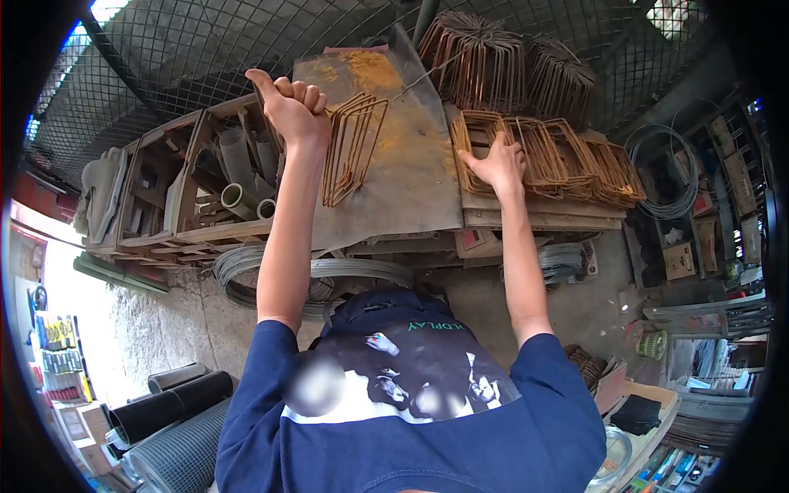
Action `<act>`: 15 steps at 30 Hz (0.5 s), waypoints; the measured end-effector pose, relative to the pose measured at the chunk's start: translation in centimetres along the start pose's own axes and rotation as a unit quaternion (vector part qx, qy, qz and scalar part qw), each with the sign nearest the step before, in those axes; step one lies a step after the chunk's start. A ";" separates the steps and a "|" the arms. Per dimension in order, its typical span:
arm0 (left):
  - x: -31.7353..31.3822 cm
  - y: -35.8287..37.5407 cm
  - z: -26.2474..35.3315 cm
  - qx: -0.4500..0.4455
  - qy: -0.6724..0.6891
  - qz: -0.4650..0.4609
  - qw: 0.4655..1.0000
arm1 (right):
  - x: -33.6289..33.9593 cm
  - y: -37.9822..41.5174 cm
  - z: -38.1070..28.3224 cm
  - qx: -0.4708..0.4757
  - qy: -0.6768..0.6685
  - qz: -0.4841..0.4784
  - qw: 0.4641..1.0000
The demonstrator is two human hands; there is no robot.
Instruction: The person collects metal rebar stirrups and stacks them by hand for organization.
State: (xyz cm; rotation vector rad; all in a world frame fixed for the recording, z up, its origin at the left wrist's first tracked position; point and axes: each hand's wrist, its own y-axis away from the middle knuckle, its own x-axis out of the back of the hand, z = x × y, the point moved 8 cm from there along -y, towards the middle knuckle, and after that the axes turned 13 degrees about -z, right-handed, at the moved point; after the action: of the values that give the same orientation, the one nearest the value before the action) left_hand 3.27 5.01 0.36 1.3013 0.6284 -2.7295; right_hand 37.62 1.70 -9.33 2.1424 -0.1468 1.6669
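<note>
My left hand [297, 111] is raised over the left part of the work surface, fingers curled into a fist, thumb pointing out to the left. Several rusty rebar stirrups [353, 148], bent into rectangles, project from the fist's right side above a stained metal sheet [415, 177]. What lies inside the curled fingers is hidden. On the right, my right hand [500, 164] reaches onto a row of similar rusty stirrups [559, 160], thumb and fingers apart, touching those at the row's left end. That row leans along a wooden board [542, 215].
Larger stirrup bundles [477, 62] stand at the back against wire mesh [329, 33]. Wooden compartments [185, 181] with pipes [238, 200] sit left. Coiled wire [666, 172] hangs right; another wire coil [234, 275] lies below the table edge. Mesh rolls [185, 448] stand lower left.
</note>
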 end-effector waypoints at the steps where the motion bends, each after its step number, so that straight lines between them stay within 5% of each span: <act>1: 0.2 0.0 0.1 -0.002 -0.001 0.001 1.000 | 0.0 -0.1 -0.1 0.002 0.000 -0.001 1.000; 15: 2.2 0.6 2.4 -0.044 0.029 0.004 0.999 | 1.1 -0.7 1.3 0.036 -0.115 0.065 0.991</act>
State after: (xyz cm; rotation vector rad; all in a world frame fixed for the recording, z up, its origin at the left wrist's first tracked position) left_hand 0.20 3.84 -0.13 1.3637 0.7374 -2.6348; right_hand 39.36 2.01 -8.75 2.4224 -0.3043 1.5091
